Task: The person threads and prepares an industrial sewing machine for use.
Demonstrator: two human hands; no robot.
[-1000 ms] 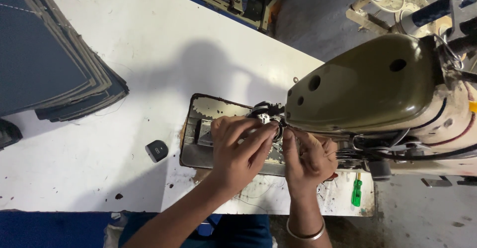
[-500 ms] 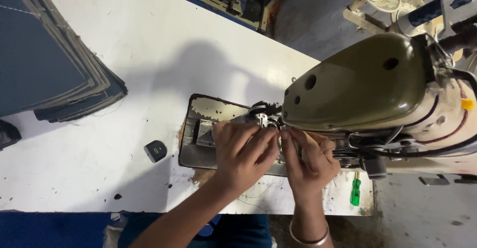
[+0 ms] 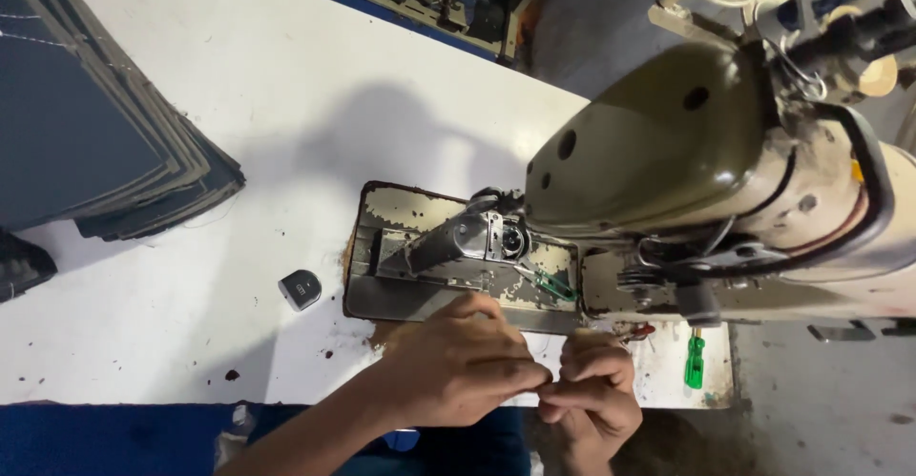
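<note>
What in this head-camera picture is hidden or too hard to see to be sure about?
- Whatever the left hand and right hand pinch between them: covered by the fingers, too small to tell.
- The needle area: hidden under the olive sewing machine head.
- The stack of dark fabric: cut off by the left edge.
- The right hand's wrist: cut off by the bottom edge.
</note>
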